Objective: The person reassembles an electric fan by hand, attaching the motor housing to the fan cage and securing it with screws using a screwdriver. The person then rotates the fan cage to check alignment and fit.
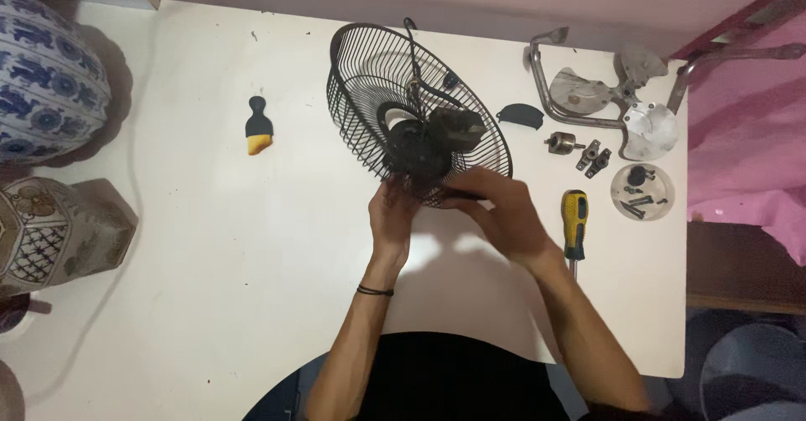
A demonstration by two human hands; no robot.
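1. Our left hand (391,213) cups the lower rim of the black wire fan guard (369,94), fingers curled up against the dark motor housing (420,144); our right hand (497,211) closes from the other side on the housing's lower edge. Whether it pinches a small part we cannot tell.
2. The guard and motor sit mid-table on the white table (210,245), tilted on edge.
3. The guard's bowl opens up and to the left; its long axis runs from upper left to lower right.
4. We judge disassembly well along: the metal fan blade (625,94) lies off, with a bent bracket (550,85), loose fittings and a dish of screws (641,191) to our right.
5. The yellow-handled screwdriver (574,222) rests unused; motor and guard remain joined.
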